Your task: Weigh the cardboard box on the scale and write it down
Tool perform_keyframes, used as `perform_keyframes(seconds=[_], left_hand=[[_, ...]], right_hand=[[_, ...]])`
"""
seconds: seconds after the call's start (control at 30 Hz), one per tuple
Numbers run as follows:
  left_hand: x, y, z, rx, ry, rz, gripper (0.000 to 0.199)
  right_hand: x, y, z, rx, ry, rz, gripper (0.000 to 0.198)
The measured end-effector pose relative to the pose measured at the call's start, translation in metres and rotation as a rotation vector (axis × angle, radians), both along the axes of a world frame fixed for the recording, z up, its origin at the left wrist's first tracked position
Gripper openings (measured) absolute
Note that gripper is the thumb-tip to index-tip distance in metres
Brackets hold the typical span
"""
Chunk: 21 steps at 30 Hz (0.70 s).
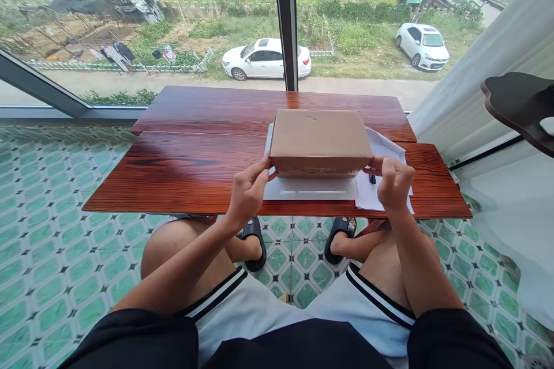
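A closed brown cardboard box (319, 135) is held between my two hands above the right half of the wooden table. My left hand (250, 187) grips its near left corner, with the thumb and fingers pressed to the edge. On the opposite side, my right hand (393, 179) grips the near right corner, its fingers partly hidden by the box. Below the box lies a white flat sheet or board (309, 190), mostly covered by it. White papers (367, 199) lie to the right, with a small black object (372, 179) on them near my right fingers.
The reddish-brown wooden table (194, 161) stands before a large window with a dark frame post (285, 23). A white curtain (467, 63) and a dark wavy-edged shelf or stand (519, 104) are at the right. My knees are under the table's front edge.
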State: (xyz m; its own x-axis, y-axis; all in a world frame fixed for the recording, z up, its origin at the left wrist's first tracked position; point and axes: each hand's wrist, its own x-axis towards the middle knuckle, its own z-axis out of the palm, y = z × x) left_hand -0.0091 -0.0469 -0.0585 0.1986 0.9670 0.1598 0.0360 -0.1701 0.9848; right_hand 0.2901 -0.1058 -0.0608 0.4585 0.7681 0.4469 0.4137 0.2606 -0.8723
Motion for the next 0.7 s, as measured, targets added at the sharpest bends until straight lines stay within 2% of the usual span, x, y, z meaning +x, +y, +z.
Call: perform_keyframes(seconds=[0.2, 0.4, 0.5, 0.57, 0.63, 0.7], left_hand=[[-0.003, 0.000, -0.008, 0.093, 0.107, -0.002, 0.050], [-0.011, 0.005, 0.009, 0.237, 0.301, 0.103, 0.047], [-0.018, 0.005, 0.019, 0.413, 0.369, 0.249, 0.040], [-0.022, 0.003, 0.022, 0.560, 0.396, 0.296, 0.034], [-0.023, 0.000, 0.023, 0.710, 0.426, 0.248, 0.030], [-0.020, -0.004, 0.023, 0.879, 0.461, 0.140, 0.025]], right_hand=[[0.008, 0.002, -0.003, 0.002, -0.151, -0.066, 0.043], [0.011, 0.005, 0.006, -0.001, -0.345, -0.163, 0.048], [0.011, 0.005, 0.012, 0.121, -0.439, -0.288, 0.049], [0.007, 0.004, 0.014, 0.214, -0.485, -0.332, 0.049], [-0.001, 0.002, 0.014, 0.295, -0.545, -0.302, 0.047], [-0.013, -0.001, 0.014, 0.384, -0.607, -0.201, 0.041]])
